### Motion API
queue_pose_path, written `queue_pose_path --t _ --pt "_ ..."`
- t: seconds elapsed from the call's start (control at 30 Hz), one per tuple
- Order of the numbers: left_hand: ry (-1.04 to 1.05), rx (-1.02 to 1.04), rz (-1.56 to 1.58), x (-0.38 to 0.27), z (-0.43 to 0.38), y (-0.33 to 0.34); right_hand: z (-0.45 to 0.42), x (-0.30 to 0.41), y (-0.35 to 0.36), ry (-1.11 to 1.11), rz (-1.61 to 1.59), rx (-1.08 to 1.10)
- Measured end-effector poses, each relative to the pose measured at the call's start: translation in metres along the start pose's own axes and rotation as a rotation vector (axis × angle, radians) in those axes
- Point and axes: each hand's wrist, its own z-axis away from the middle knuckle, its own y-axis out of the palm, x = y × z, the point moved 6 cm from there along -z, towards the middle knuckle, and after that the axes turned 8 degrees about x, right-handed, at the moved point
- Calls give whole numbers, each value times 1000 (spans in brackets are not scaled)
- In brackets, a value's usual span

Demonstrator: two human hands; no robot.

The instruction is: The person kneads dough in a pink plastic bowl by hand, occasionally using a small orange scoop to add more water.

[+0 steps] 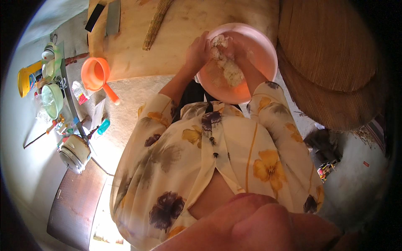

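A pink plastic basin (265,67) sits at the edge of the wooden board, close in front of my body. My left hand (198,51) grips its left rim. Inside the basin, my right hand (231,50) touches a pale, crumbly, flour-like dough (233,73). The dough lies in rough clumps along the basin's middle and left wall. Blur and shadow hide the fingers of my right hand, so their grip on the dough is unclear.
The wooden board (128,62) carries a straw whisk broom (155,28), a flat grey blade (113,17) and a black strip (94,18). An orange dipper (95,73) is left of me. Round woven lids (326,56) stand at right; a cluttered shelf holds a lidded pot (74,153).
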Motion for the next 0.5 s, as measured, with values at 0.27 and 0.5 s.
queue_pose_path --t 0.27,0.5 --pt "-84 2 33 16 -4 -3 42 42 -59 159 -66 247" --pt "-121 6 4 10 -5 2 120 61 -17 -4 467 -87"
